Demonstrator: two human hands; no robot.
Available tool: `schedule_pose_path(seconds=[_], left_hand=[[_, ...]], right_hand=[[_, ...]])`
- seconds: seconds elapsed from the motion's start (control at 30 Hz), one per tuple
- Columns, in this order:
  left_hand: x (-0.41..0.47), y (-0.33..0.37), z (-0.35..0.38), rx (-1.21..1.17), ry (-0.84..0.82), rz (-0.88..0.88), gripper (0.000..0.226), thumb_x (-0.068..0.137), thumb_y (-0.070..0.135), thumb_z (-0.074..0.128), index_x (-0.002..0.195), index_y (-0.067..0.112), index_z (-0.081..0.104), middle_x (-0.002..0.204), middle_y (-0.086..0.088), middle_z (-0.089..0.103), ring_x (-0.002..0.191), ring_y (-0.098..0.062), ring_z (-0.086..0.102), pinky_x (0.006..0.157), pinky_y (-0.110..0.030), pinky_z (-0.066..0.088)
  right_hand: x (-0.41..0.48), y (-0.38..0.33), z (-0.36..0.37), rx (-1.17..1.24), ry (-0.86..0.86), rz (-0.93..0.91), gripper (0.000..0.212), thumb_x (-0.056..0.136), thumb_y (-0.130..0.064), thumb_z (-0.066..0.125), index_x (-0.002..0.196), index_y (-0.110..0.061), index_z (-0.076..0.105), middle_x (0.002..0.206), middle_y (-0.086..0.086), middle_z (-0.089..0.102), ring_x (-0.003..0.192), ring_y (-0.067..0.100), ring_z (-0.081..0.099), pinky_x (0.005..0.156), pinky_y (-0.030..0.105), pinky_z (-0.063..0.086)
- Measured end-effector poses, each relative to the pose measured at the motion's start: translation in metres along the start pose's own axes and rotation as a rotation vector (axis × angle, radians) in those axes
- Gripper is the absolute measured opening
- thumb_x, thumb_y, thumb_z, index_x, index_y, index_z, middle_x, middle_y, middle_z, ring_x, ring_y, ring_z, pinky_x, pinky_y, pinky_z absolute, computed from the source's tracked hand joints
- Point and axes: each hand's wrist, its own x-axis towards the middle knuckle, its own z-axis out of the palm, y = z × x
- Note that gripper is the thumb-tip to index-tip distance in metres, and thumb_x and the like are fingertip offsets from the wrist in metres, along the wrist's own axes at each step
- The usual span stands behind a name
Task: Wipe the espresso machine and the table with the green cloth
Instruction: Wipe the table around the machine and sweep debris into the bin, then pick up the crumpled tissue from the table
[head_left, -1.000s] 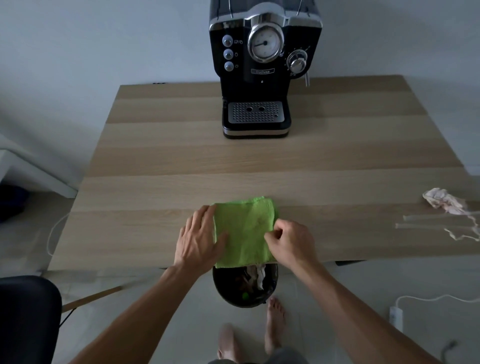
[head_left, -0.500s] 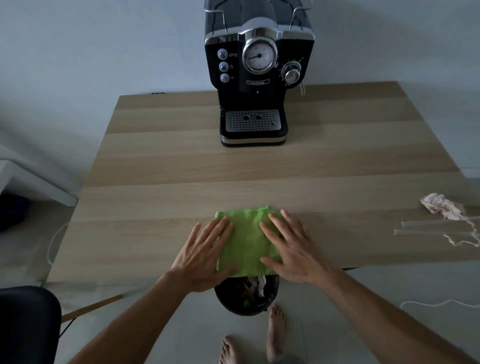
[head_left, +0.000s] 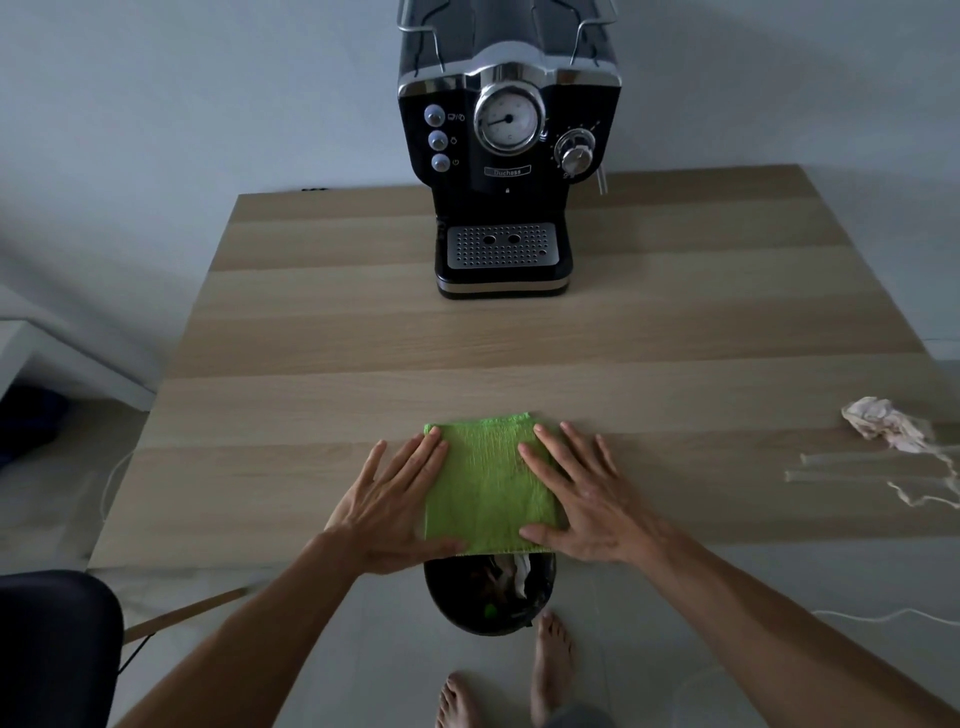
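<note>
From the head camera, the green cloth (head_left: 488, 483) lies folded flat on the bench (head_left: 322, 353) at about 6 o'clock, its near edge right at the bench's front edge. It is a rough rectangle, a little longer from front to back than from side to side, so its long axis runs from 6 toward 12 o'clock, straight at the espresso machine (head_left: 506, 156).

Both hands rest on it, spread and flat, clamped on nothing. The left hand (head_left: 395, 504) covers the cloth's 9 o'clock edge, with its fingers (head_left: 434, 452) reaching onto the green and its palm on the wood. The right hand (head_left: 576, 499) does the same on the 3 o'clock edge. The hands stand apart, with a bare strip of cloth between them, and neither looks nearer to it than the other.

The machine stands upright at 12 o'clock, well apart from the cloth, with a long stretch of bare wood between. Its drip tray faces the person. My guess is the cloth is being smoothed before wiping, and the coming move is a push or lift toward 12 o'clock.

At 3 o'clock, near the bench's right edge, lie a crumpled tissue (head_left: 878, 423) and some clear wrapper strips (head_left: 872, 467). Below the front edge a dark bin (head_left: 488, 597) sits on the floor, just in front of bare feet (head_left: 553, 660).
</note>
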Motion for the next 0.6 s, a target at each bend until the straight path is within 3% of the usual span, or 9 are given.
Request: schedule_pose_path(seconds=[0.13, 0.27, 0.43, 0.6], left_hand=[[-0.003, 0.006, -0.009, 0.003, -0.01, -0.016, 0.113, 0.071, 0.091, 0.025, 0.146, 0.02, -0.021, 0.153, 0.005, -0.027, 0.143, -0.013, -0.021, 0.117, -0.043, -0.013], [0.001, 0.012, -0.024, -0.046, 0.098, 0.005, 0.107, 0.073, 0.089, 0.018, 0.152, 0.021, -0.006, 0.158, 0.007, -0.011, 0.146, -0.014, -0.009, 0.117, -0.04, -0.009], [0.044, 0.039, -0.044, -0.122, 0.185, 0.135, 0.095, 0.081, 0.08, 0.026, 0.153, 0.02, 0.011, 0.159, 0.002, 0.012, 0.147, -0.019, 0.011, 0.117, -0.044, 0.005], [0.097, 0.104, -0.064, -0.161, 0.217, 0.257, 0.087, 0.083, 0.074, 0.026, 0.151, 0.018, 0.023, 0.155, -0.001, 0.028, 0.143, -0.023, 0.026, 0.115, -0.043, 0.015]], right_hand=[[-0.002, -0.002, -0.011, 0.085, -0.013, -0.007, 0.09, 0.07, -0.085, 0.004, 0.144, -0.038, -0.016, 0.154, 0.0, -0.024, 0.14, 0.024, -0.023, 0.111, 0.05, -0.012], [-0.013, 0.001, -0.03, 0.158, 0.093, 0.007, 0.081, 0.075, -0.077, -0.006, 0.145, -0.036, -0.01, 0.158, -0.001, -0.003, 0.144, 0.017, -0.003, 0.116, 0.044, 0.004], [-0.046, 0.023, -0.05, 0.229, 0.236, 0.16, 0.076, 0.083, -0.066, 0.001, 0.149, -0.028, 0.009, 0.155, 0.0, 0.02, 0.143, 0.016, 0.013, 0.113, 0.035, 0.016], [-0.089, 0.061, -0.059, 0.266, 0.329, 0.366, 0.072, 0.088, -0.061, 0.012, 0.148, -0.024, 0.022, 0.151, 0.004, 0.032, 0.14, 0.021, 0.024, 0.111, 0.041, 0.026]])
